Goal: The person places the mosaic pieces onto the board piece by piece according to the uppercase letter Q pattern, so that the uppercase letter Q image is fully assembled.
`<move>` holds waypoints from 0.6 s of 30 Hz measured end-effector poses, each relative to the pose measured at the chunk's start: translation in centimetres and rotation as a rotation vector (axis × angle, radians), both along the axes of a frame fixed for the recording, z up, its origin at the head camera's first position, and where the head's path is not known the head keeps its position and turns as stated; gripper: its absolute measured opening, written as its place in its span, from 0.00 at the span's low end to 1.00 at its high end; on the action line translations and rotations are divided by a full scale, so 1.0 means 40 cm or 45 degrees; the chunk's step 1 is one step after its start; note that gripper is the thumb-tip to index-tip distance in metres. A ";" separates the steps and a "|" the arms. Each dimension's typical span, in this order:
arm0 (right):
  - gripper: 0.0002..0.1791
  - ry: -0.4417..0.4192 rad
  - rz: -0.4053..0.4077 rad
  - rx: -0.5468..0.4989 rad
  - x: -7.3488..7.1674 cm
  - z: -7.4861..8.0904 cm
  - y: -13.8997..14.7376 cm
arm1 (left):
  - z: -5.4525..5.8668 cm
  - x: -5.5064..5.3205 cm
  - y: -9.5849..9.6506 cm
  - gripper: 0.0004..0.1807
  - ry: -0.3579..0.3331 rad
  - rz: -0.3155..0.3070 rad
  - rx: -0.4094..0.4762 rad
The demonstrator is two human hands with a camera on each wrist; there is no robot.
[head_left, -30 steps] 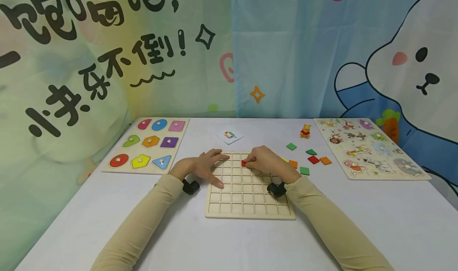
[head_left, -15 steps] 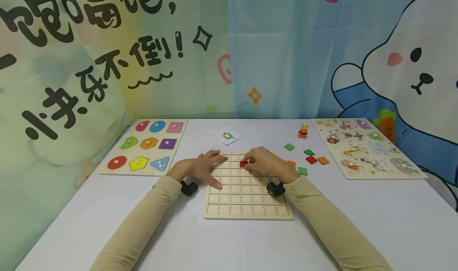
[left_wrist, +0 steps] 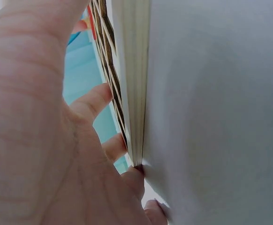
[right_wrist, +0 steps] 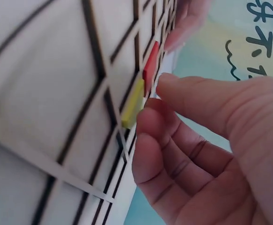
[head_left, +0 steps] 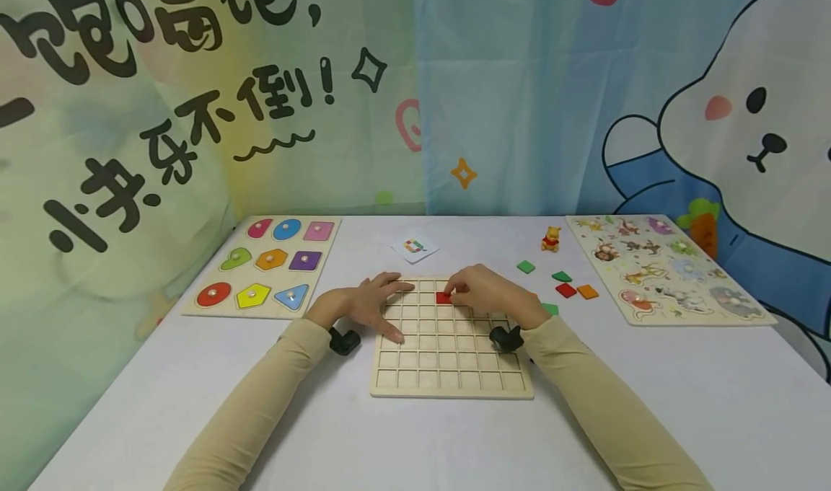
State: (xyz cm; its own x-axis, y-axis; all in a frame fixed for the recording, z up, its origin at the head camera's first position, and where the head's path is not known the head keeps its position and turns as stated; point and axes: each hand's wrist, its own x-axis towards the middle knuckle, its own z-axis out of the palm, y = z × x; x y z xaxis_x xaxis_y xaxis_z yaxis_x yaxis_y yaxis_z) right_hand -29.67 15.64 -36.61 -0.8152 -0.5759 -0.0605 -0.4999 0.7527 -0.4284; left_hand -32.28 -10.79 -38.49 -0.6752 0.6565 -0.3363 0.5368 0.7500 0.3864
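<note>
A pale wooden grid board (head_left: 448,383) lies in the middle of the white table. My left hand (head_left: 363,305) rests on its left edge with the fingers spread; the left wrist view shows fingertips along the rim. Near the board's far side a red tile (head_left: 443,298) lies on the grid. Beside it my right hand (head_left: 487,290) has its fingers bent and the thumb tip close to the red tile. In the right wrist view a yellow tile (right_wrist: 134,104) sits by the fingertips; the hand hides it in the head view. Whether anything is pinched is unclear.
Loose green (head_left: 526,267), red (head_left: 566,290) and orange tiles (head_left: 587,291) lie right of the board. A small bear figure (head_left: 550,239) and a patterned card (head_left: 415,247) stand farther back. A shape puzzle (head_left: 273,277) lies left, an animal puzzle (head_left: 649,318) right.
My right hand has shifted slightly right, and more of the red tile shows. The orange tile by the forearm is now covered. My left hand stays on the board's edge.
</note>
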 end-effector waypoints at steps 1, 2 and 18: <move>0.11 0.001 0.003 -0.018 0.000 0.002 0.003 | 0.000 0.000 0.000 0.57 0.002 -0.002 0.001; 0.11 0.000 0.004 -0.037 0.000 0.004 0.007 | 0.000 0.000 0.000 0.57 0.001 -0.004 -0.004; 0.11 0.042 -0.187 -0.101 -0.027 0.065 0.131 | 0.003 0.001 0.000 0.57 0.002 -0.010 0.011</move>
